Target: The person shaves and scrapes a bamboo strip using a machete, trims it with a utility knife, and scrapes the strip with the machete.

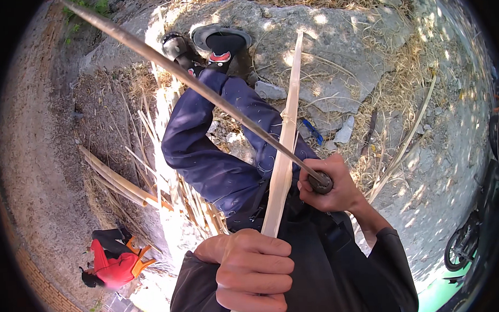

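Note:
My left hand (254,272) is wrapped round the near end of a long pale split-wood strip (280,182), perhaps bamboo. The strip runs up and away between my legs, tapering toward its far tip, with a rough, frayed spot partway along. My right hand (335,183) is closed round the dark rounded handle of a long knife (203,91). Its narrow brownish blade, seen nearly edge-on, slants to the upper left and crosses over the strip. Whether blade and strip touch there, I cannot tell. Thin shavings cling to my dark blue trousers (205,146).
Split strips (191,207) lie beside my legs on the left, with thicker curved pieces (115,174) farther out. A blue tool (313,130) rests on the ground among stones and shavings. A person in red (113,265) sits at the lower left; a motorbike wheel (462,242) shows at right.

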Demonstrator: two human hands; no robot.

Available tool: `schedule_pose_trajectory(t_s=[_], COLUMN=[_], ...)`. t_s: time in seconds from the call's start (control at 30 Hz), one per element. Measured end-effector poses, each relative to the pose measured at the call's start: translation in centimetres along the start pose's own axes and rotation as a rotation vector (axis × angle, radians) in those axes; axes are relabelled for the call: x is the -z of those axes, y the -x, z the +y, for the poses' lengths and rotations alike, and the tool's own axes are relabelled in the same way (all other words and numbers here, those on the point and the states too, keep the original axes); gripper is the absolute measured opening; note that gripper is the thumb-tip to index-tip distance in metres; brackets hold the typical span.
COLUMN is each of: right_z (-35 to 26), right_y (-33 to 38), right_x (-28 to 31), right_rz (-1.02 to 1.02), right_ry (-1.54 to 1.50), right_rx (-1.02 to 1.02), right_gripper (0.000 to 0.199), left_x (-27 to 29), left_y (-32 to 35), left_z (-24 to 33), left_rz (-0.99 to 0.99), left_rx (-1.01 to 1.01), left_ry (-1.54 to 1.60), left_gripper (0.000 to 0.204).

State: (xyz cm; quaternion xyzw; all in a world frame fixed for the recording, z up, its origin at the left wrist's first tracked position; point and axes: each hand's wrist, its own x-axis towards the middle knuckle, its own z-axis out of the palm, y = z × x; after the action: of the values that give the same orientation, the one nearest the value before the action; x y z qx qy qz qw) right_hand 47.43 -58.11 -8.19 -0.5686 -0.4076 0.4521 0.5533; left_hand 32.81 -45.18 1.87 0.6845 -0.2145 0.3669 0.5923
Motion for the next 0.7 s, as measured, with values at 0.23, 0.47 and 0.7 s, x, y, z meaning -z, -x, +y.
schedule_pose_trajectory(t_s=[0.23, 0.47, 0.7], right_z=[-0.8, -0.5, -2.1], right_y=[-0.6, -0.8, -0.8], right_x=[-0.5, 0.1, 0.7], right_rz=[-0.018, -0.028, -0.041], right_ry=[0.076, 0.128, 0.130], right_rx=[-0.020, -0.063, -0.004], right_gripper=[0.018, 0.020, 0.022], left_x=[-0.2, -2.0, -2.1], left_y=[1.2, 0.6, 0.4], left_z=[0.9, -0.2, 0.0], left_rz=[0.202, 0.515, 0.519], left_rx=[0.006, -0.096, -0.084], left_ry=[0.013, -0.053, -0.076], left_gripper=[0.064, 0.074, 0.075])
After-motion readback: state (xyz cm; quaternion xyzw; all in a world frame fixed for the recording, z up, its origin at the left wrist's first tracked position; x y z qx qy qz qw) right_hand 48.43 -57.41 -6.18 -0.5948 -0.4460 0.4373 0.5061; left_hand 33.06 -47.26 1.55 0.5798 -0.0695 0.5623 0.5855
